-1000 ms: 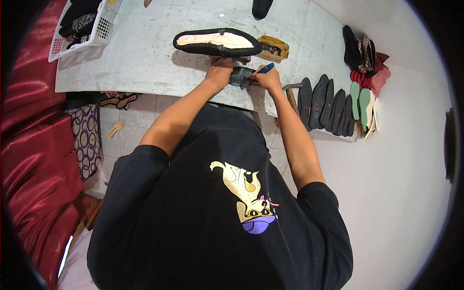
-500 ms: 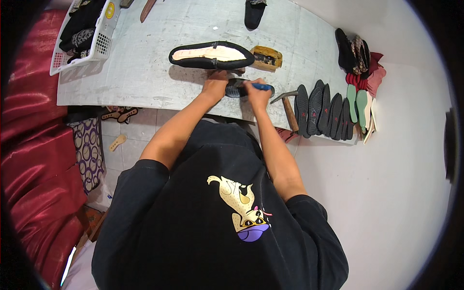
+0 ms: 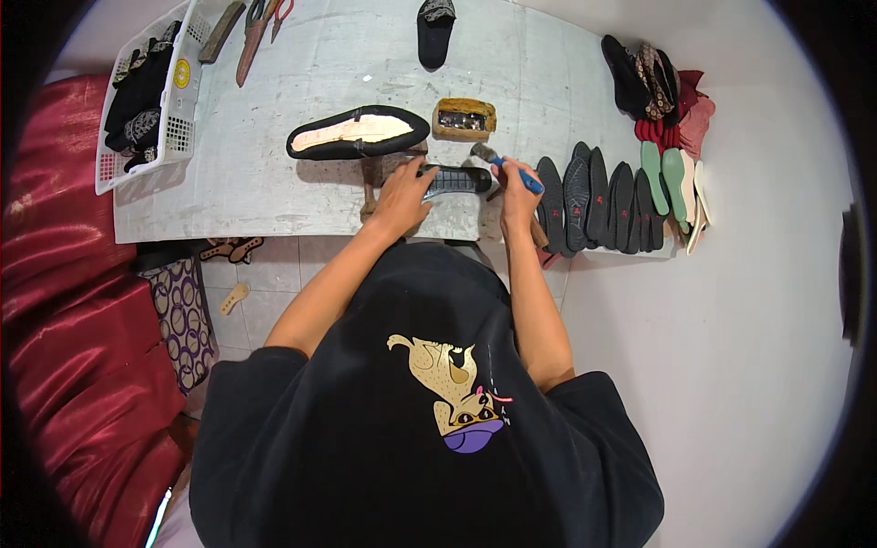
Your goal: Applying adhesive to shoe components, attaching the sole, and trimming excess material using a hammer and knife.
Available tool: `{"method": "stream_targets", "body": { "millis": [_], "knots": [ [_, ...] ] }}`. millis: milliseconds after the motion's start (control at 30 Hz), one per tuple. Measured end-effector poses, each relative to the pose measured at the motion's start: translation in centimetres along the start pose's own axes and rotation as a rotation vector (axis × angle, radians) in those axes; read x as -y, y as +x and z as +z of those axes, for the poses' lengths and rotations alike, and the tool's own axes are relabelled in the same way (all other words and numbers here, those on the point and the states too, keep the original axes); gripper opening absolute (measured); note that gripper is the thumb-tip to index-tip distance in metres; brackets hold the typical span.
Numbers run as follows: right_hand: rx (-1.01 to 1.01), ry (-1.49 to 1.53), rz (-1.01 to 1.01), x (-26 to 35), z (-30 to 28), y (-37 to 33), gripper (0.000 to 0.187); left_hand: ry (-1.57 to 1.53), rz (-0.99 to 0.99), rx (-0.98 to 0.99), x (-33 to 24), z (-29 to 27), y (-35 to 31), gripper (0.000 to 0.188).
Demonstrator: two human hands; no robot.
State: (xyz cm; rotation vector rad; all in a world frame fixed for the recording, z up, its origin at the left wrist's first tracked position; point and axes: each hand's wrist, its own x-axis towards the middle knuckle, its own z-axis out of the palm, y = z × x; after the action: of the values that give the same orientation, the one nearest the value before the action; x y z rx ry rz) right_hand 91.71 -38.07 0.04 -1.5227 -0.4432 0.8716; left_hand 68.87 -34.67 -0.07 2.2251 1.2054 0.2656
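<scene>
On the table, my left hand [image 3: 402, 197] grips the left end of a black shoe sole [image 3: 461, 180] whose gridded inner side faces up. My right hand [image 3: 519, 194] is closed round the blue handle of a brush [image 3: 528, 182]. The brush head is off the sole, just beyond its right half, close to a yellowish crusted box [image 3: 439, 129] with a dark shiny inside. Left of that box, a black shoe [image 3: 402, 144] with a pale insole rests on a stand, part of which my left hand hides.
A row of black soles [image 3: 576, 201] lines the right edge, with green insoles [image 3: 673, 178] beyond. Behind my right hand a hammer [image 3: 539, 235] is partly hidden. A white basket [image 3: 179, 128] of dark shoe pieces stands far left, near pliers [image 3: 281, 16]. Another black shoe piece [image 3: 435, 41] lies at the back.
My right hand has lifted the brush off the sole and moved it right, its head now near the box. My left hand has its fingers on the sole's left end. The whole view has shifted.
</scene>
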Motion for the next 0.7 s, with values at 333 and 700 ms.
{"method": "stream_targets", "body": {
  "millis": [333,700],
  "knots": [
    [0.135,-0.143,0.087,-0.1,2.9,8.1,0.027,-0.158,-0.112,-0.111,-3.4,1.6,6.5,0.082],
    [0.457,-0.446,-0.188,-2.6,-5.2,5.4,0.064,-0.049,-0.408,-0.391,-2.3,3.2,2.1,0.045]
  ]
}}
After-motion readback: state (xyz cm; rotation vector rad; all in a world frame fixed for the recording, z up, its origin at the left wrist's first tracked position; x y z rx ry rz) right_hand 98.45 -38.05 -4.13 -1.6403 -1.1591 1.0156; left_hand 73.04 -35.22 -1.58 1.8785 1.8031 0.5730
